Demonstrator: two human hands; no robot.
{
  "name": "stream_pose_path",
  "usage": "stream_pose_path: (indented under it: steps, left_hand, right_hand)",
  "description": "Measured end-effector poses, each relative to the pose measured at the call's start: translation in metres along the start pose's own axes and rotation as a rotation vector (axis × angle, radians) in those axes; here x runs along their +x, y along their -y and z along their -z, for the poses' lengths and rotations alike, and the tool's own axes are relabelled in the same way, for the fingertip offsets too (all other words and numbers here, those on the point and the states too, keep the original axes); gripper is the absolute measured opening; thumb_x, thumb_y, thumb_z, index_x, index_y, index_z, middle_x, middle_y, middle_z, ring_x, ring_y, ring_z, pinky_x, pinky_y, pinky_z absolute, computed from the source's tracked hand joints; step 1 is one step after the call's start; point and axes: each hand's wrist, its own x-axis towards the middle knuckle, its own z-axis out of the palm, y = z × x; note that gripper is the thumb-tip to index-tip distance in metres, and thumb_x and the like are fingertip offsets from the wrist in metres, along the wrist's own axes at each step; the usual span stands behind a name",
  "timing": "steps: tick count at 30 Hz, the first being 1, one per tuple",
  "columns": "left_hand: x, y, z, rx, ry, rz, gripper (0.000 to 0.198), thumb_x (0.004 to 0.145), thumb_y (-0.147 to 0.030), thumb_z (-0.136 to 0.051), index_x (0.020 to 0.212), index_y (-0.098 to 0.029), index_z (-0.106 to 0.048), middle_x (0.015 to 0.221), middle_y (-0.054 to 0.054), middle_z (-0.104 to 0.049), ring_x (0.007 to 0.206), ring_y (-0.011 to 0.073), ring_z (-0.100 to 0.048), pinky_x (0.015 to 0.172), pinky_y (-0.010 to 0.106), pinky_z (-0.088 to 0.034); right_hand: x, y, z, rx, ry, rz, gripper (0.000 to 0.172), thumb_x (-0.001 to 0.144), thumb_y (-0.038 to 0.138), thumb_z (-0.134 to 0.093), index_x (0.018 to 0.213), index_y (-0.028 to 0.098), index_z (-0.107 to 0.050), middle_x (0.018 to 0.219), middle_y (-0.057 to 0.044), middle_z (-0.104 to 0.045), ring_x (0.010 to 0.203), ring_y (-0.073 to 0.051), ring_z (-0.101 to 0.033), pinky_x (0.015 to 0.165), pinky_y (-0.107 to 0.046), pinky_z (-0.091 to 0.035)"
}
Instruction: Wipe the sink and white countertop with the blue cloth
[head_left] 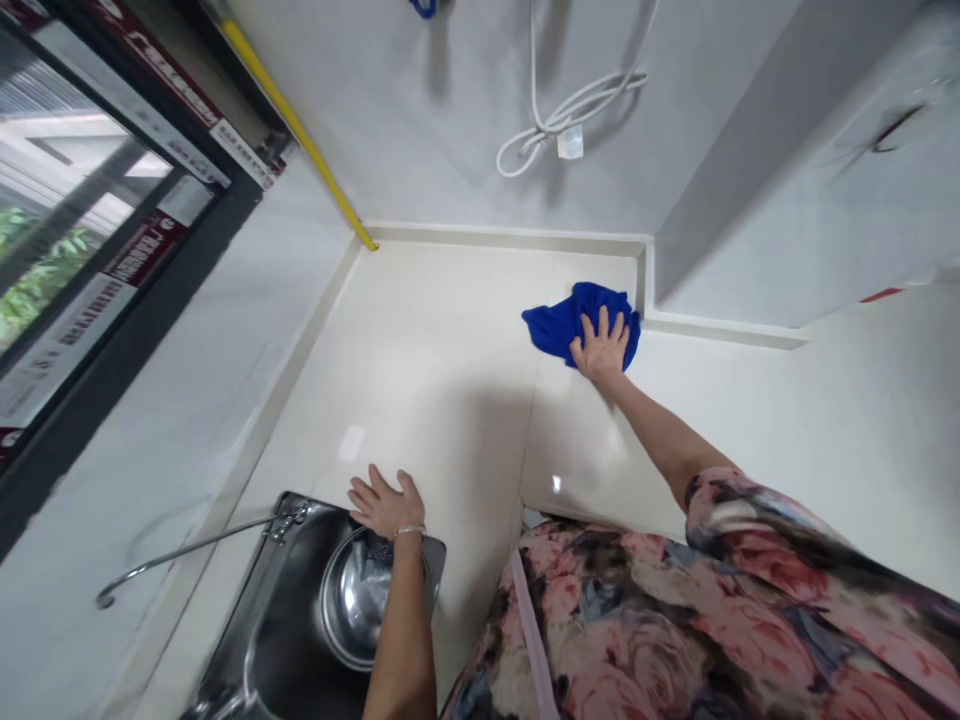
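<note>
A crumpled blue cloth (555,327) lies on the pale countertop (420,340) close to the inner wall corner. Pressing down on it with spread fingers is my right hand (602,345). My left hand (384,508), a bracelet at its wrist, rests with fingers apart at the sink's upper edge and holds nothing. Below that hand, a round metal basin (349,610) sits inside the dark metal sink (289,610), partly covered by my left forearm.
A chrome faucet (187,548) reaches out over the sink's left side. A yellow pipe (300,130) runs down to the counter's back corner. Coiled white cable (555,128) hangs on the back wall. A low raised edge (495,238) borders the counter, and a window (67,190) stands at left.
</note>
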Motion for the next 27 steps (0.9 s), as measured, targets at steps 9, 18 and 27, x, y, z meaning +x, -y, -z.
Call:
stream_pose_path:
  steps: [9, 18, 27]
  left_hand:
    - [-0.004, 0.0, -0.003, -0.084, 0.018, -0.019, 0.069, 0.1, -0.045, -0.048, 0.16, -0.012, -0.044, 0.172, 0.026, -0.026, 0.162, 0.0428, -0.018, 0.129, 0.069, -0.012]
    - [-0.004, 0.003, -0.006, -0.102, 0.041, -0.027, 0.069, 0.101, -0.044, -0.048, 0.162, -0.013, -0.042, 0.173, 0.025, -0.023, 0.163, 0.0419, -0.015, 0.13, 0.067, -0.008]
    - [-0.005, 0.01, -0.018, -0.163, -0.01, -0.098, 0.069, 0.102, -0.046, -0.047, 0.161, -0.011, -0.041, 0.172, 0.028, -0.021, 0.163, 0.0442, -0.011, 0.128, 0.071, -0.006]
  right_hand:
    - [-0.144, 0.154, -0.02, 0.055, 0.19, 0.26, 0.07, 0.1, 0.043, -0.054, 0.164, 0.016, -0.042, 0.178, -0.013, -0.012, 0.159, -0.053, -0.002, 0.125, -0.076, -0.002]
    - [-0.262, 0.151, -0.011, 0.167, 0.33, 0.845, 0.061, 0.1, 0.037, -0.052, 0.16, 0.031, -0.049, 0.178, -0.003, -0.019, 0.164, -0.041, -0.008, 0.131, -0.067, -0.007]
    - [-0.296, -0.065, 0.046, -0.134, 0.284, 0.489, 0.065, 0.097, 0.052, -0.052, 0.16, 0.038, -0.048, 0.175, 0.004, -0.025, 0.165, -0.034, -0.009, 0.134, -0.063, -0.016]
